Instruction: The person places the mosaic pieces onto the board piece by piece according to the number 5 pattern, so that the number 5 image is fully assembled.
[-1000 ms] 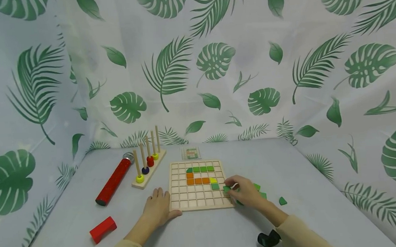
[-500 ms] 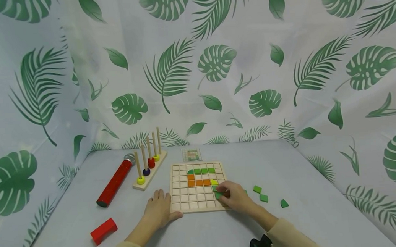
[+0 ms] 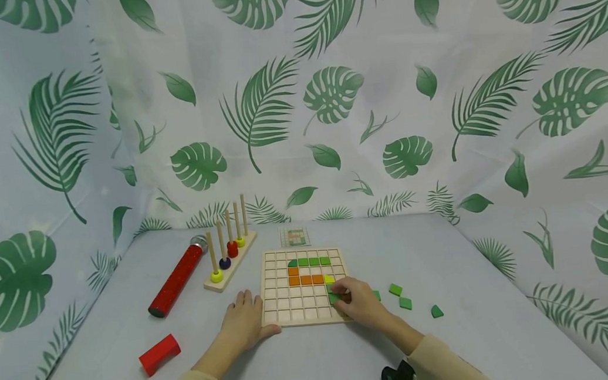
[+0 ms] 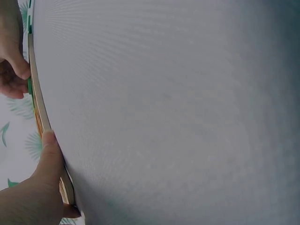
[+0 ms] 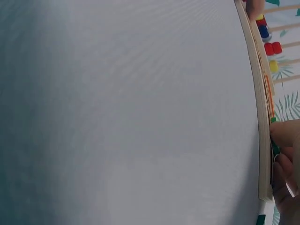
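A wooden grid board [image 3: 297, 315] lies on the table. On it green, orange and yellow tiles form a bent line. My right hand [image 3: 364, 303] is over the board's right side, pinching a green tile [image 3: 333, 299] between thumb and fingers, low in a cell beneath another green tile. In the right wrist view the green tile [image 5: 274, 146] shows between the fingertips, close to the board's surface. My left hand [image 3: 243, 321] rests at the board's left edge, fingers extended and thumb along the near corner. The left wrist view shows that thumb [image 4: 49, 157] against the board's rim.
Several loose green tiles [image 3: 395, 289] lie right of the board. A small pattern card [image 3: 294, 236] is behind it. To the left are a peg stand [image 3: 217, 286] with coloured beads, a red microphone [image 3: 177, 279] and a red block [image 3: 159, 354]. A leaf-print cloth [image 3: 277, 115] hangs behind.
My right hand has moved left from the board's right edge onto the grid with the green tile, then held nearly still there. The left hand has stayed in place.
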`<state>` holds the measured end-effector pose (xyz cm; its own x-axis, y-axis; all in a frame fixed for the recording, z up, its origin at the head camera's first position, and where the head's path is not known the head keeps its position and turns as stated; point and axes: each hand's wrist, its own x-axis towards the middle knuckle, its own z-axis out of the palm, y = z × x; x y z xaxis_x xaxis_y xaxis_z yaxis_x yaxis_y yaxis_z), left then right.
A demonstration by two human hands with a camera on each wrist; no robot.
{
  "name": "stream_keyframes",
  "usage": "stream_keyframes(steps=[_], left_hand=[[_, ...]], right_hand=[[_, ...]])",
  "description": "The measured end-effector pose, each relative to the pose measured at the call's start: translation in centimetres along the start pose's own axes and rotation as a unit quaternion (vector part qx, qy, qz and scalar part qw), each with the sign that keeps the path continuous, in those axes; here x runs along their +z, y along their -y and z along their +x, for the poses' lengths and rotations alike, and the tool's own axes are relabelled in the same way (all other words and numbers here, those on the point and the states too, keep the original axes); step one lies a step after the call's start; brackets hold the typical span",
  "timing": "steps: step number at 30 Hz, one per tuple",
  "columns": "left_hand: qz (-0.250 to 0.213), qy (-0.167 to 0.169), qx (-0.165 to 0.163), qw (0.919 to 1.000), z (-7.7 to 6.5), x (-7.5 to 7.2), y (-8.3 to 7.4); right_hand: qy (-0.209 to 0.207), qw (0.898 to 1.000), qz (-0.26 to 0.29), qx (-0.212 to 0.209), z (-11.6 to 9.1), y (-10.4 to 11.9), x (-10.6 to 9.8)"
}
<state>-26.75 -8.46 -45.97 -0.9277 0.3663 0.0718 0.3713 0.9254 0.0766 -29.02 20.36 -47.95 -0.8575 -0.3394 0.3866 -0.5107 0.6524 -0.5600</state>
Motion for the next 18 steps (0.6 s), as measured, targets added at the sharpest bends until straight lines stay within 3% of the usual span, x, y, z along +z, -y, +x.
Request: stream_keyframes(steps=[12, 18], left_hand=[[-0.006, -0.005, -0.002, 1.0, 0.02, -0.02, -0.08], [-0.005, -0.005, -0.001, 1.0, -0.07, -0.08, -0.06]], right_hand=[[-0.003, 1.0, -0.012, 0.018, -0.1, 0.16, 0.08], [0.001, 0.999, 0.018, 0.026, -0.01, 0.12, -0.41]])
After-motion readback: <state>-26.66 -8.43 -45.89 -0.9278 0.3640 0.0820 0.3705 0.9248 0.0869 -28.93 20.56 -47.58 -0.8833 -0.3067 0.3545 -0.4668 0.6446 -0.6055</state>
